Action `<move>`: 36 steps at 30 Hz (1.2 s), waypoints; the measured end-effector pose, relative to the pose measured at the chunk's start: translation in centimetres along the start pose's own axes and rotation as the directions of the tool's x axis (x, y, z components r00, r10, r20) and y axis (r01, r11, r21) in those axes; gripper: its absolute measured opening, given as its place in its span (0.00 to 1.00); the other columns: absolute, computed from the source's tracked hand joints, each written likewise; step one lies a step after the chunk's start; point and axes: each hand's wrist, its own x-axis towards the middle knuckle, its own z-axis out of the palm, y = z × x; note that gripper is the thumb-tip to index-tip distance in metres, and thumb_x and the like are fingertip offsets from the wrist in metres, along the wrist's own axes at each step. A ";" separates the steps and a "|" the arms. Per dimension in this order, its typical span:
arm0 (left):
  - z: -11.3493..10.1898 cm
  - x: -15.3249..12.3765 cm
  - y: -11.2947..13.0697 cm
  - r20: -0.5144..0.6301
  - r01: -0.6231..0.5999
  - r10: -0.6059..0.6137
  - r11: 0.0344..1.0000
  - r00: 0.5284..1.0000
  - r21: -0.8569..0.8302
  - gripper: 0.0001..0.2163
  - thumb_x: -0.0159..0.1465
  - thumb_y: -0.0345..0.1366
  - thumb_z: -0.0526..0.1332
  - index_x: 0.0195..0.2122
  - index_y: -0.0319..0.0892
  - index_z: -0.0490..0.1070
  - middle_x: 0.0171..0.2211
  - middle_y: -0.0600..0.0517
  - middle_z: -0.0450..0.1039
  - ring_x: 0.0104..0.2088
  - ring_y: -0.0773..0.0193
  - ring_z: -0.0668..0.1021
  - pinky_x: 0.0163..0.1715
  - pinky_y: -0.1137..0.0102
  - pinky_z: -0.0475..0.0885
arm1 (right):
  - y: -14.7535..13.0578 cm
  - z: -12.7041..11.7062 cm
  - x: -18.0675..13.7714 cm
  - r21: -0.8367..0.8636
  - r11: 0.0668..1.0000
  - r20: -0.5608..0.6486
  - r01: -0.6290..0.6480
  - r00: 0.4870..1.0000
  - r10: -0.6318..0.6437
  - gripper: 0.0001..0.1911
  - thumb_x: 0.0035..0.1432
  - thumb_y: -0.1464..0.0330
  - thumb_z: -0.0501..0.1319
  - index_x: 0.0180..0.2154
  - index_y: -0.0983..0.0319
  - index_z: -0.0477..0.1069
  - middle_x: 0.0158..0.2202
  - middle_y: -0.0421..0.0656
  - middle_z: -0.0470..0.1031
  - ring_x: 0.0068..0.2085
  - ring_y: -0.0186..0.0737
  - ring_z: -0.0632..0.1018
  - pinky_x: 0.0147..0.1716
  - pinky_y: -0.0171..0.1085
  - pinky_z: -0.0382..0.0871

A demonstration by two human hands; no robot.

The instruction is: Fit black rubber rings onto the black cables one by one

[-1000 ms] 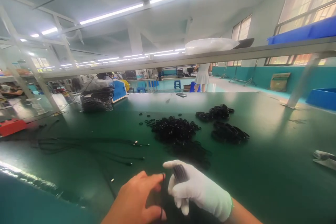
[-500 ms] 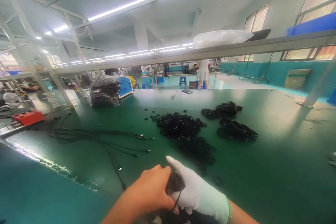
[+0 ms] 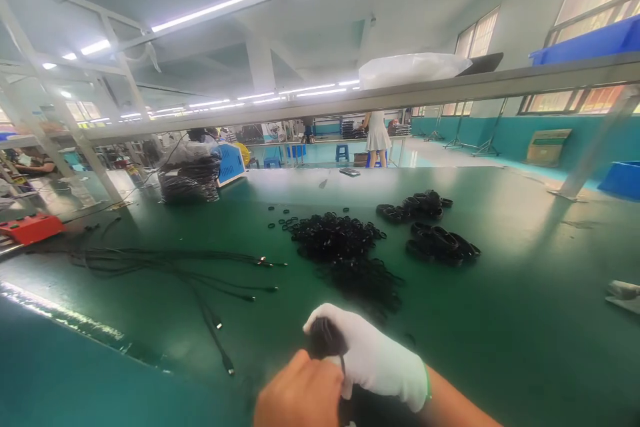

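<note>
My right hand (image 3: pixel 373 357), in a white glove, is closed around a small coil of black cable (image 3: pixel 324 340) near the front edge of the green table (image 3: pixel 525 280). My bare left hand (image 3: pixel 299 395) sits just below and left of it, fingers curled against the coil and a black strand that hangs from it. What the left fingers pinch is hidden. A heap of small black rings (image 3: pixel 335 238) lies just beyond my hands, with a flatter spread of black bands (image 3: pixel 370 283) nearer to me.
Long black cables (image 3: pixel 165 260) with plugs trail across the left. Two clusters of wound cable bundles (image 3: pixel 440 243) lie right of the rings. A bag of black cables (image 3: pixel 190 177) and a blue box stand at the back left, a red device (image 3: pixel 30 227) at the far left. People stand beyond.
My left hand has dropped lower and to the right, partly leaving the view. My right hand's forefinger has curled down over the coil. The view has shifted slightly.
</note>
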 end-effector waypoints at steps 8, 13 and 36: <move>-2.6 3.1 -2.5 0.621 0.521 -0.082 0.634 0.780 -0.571 0.08 0.56 0.35 0.54 0.23 0.39 0.68 0.18 0.53 0.71 0.17 0.69 0.69 0.19 0.73 0.64 | 2.4 -0.1 0.6 0.622 0.783 0.348 -0.007 0.898 -0.268 0.32 0.37 0.69 0.69 0.44 0.57 0.57 0.46 0.48 0.71 0.25 0.33 0.76 0.16 0.28 0.66; -3.5 3.3 -1.4 0.342 0.367 -0.157 0.178 0.926 -0.913 0.08 0.56 0.34 0.60 0.37 0.39 0.68 0.34 0.50 0.74 0.32 0.66 0.75 0.35 0.71 0.70 | 2.2 -0.4 0.5 0.615 0.788 0.321 -0.012 0.917 -0.237 0.31 0.42 0.69 0.65 0.47 0.60 0.53 0.26 0.42 0.76 0.21 0.35 0.75 0.20 0.30 0.69; -0.6 3.3 -0.6 -0.242 -0.028 -0.070 0.924 0.968 -0.380 0.16 0.56 0.23 0.52 0.35 0.47 0.75 0.29 0.54 0.66 0.29 0.66 0.71 0.30 0.73 0.67 | 3.7 0.7 1.1 0.730 0.670 0.369 -0.137 0.904 -0.218 0.35 0.49 0.55 0.64 0.53 0.65 0.57 0.27 0.46 0.75 0.24 0.36 0.77 0.21 0.30 0.72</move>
